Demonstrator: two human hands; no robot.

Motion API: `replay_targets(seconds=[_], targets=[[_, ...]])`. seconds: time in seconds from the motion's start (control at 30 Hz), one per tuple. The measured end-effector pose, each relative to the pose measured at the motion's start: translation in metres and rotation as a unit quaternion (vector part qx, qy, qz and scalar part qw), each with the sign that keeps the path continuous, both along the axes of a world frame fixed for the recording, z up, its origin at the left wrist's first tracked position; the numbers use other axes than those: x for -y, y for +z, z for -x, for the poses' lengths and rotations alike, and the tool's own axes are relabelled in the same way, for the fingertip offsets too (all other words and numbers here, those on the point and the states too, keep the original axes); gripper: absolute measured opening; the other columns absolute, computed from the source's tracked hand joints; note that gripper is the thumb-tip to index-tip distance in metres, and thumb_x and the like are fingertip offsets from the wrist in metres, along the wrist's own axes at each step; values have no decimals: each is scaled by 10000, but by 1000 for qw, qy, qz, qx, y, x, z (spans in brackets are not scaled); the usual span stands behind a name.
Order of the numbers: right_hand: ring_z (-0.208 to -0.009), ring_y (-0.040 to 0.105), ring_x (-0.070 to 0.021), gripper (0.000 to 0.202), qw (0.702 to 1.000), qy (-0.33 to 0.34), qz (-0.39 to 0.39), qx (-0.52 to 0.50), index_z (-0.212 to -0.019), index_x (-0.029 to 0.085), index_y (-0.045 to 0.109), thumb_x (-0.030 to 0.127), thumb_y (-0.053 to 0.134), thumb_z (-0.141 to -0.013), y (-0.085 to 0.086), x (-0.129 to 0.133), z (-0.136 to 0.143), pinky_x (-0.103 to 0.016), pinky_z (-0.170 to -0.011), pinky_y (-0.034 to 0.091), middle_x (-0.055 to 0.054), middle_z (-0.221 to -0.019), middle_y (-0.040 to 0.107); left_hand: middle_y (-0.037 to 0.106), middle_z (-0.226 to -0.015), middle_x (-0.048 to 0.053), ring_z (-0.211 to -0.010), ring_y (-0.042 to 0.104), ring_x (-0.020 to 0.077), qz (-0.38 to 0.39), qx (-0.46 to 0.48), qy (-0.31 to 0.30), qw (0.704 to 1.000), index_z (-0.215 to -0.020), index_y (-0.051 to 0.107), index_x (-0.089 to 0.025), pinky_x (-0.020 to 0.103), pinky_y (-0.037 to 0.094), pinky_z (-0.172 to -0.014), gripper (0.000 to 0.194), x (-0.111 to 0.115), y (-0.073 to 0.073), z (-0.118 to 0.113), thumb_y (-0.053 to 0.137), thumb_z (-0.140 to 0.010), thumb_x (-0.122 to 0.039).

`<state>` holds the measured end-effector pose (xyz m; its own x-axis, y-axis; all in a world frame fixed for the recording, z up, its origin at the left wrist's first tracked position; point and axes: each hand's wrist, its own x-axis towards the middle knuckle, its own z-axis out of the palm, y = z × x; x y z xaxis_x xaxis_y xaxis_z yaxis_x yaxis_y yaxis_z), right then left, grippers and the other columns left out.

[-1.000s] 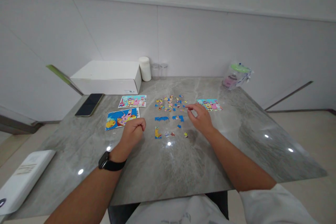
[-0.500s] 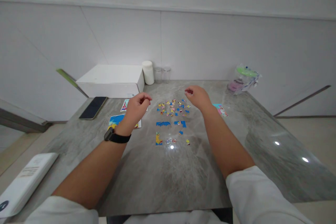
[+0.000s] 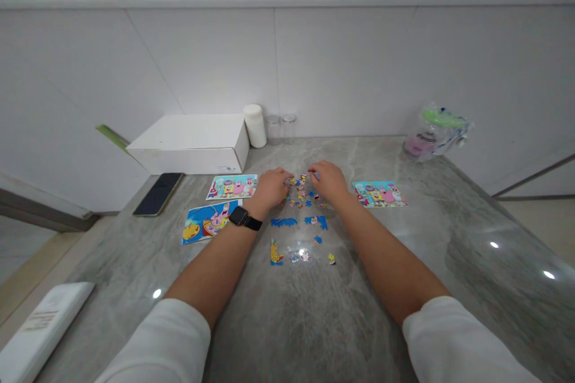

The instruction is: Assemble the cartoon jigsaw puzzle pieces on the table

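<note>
A heap of small loose jigsaw puzzle pieces [image 3: 301, 195] lies between my two hands on the grey table. My left hand [image 3: 271, 187], with a black watch [image 3: 245, 219] on its wrist, is at the heap's left edge, bent fingers reaching over the pieces. At the right edge, my right hand [image 3: 330, 181] has its thumb and forefinger slightly apart, and I see nothing held. Nearer me are a joined blue strip [image 3: 284, 222], a joined blue corner section [image 3: 321, 222], a joined yellow section [image 3: 275, 253], some pale pieces [image 3: 299, 256] and a single yellow piece [image 3: 332, 259].
Cartoon picture cards [image 3: 231, 187] lie left, one blue [image 3: 204, 223], and another card [image 3: 380, 194] right. Around them are a phone [image 3: 159, 194], a white box [image 3: 188, 143], a white bottle [image 3: 255, 126], clear jars [image 3: 288, 130], a bagged green-lidded container [image 3: 433, 131] and a white case [image 3: 47, 326].
Both hands have come down and inward onto the loose pieces. The card on the right shows in full now, and the view has shifted a little. The joined sections keep their layout.
</note>
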<state>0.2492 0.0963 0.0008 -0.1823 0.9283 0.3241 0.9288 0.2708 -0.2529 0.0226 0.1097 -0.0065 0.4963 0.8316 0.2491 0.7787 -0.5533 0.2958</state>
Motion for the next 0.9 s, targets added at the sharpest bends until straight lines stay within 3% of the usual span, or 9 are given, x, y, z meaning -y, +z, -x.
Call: replay_targets(seconds=[0.13,0.3,0.5,0.77,0.9], targets=[[-1188,604,-295,264,998,55,3,19,-1204,239,792,316,631,-1010,-14,6,18,-437,-1030,458,-125,-1279,713,726,-1290,105,-1132,646,297,-27,-40,16,999,-1251,776,-267,468,493,-994,318,2,-10,0,615,-978,-245],[-1263,550,-316,277,997,59,15,46,-1222,278,800,359,621,-1026,-19,8,28,-466,-1050,425,-110,-1390,659,695,-1332,126,-1167,607,312,-27,-45,41,998,-1282,760,-254,487,476,-998,329,5,-12,2,582,-1008,-298],[-1272,541,-304,262,997,59,33,40,-1196,266,809,330,627,-1018,-18,8,27,-451,-1072,400,-110,-1384,663,652,-1410,90,-1240,576,320,-11,-63,34,997,-1306,745,-312,486,446,-1025,337,10,-7,-2,557,-1028,-347],[-1210,575,-299,240,998,59,18,19,-1174,233,788,323,657,-995,-22,6,25,-437,-1044,394,-116,-1303,698,671,-1363,102,-1218,584,319,-26,-46,44,998,-1311,733,-280,464,456,-1005,343,10,-11,-2,633,-992,-354],[-1205,577,-305,212,998,58,19,16,-1131,241,800,313,693,-962,-24,4,25,-447,-1030,396,-108,-1285,701,692,-1324,95,-1174,599,303,-22,-24,26,999,-1174,800,-265,459,463,-993,257,7,-14,-4,636,-993,-344]])
